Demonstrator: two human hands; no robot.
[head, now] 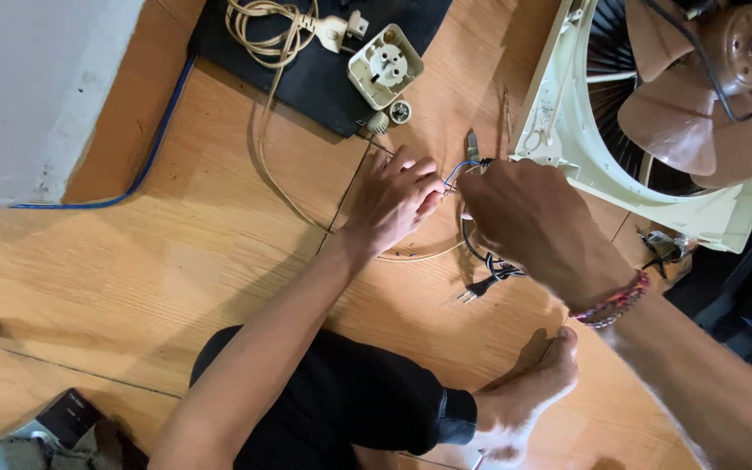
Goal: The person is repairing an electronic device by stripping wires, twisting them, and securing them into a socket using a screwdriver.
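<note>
Landmark: we place everything against the cream plastic fan housing (654,200), square, ribbed, with dusty pink blades.
Wires: thin blue and dark wires (461,171) sit just left of the housing's lower left corner, between our two hands.
Left hand: our left hand (393,198) pinches those wires, fingers curled closed on them.
Right hand: our right hand (528,218), beside the housing, grips a small metal tool (473,148) at the wire ends.
Plug: a black plug (479,287) lies below the hands.
Socket: a cream square socket (385,66) rests on a black mat (324,78), well left of the housing.
Floor: warm, grained wooden floor (176,261); a pale wall (36,87) is far left.
</note>
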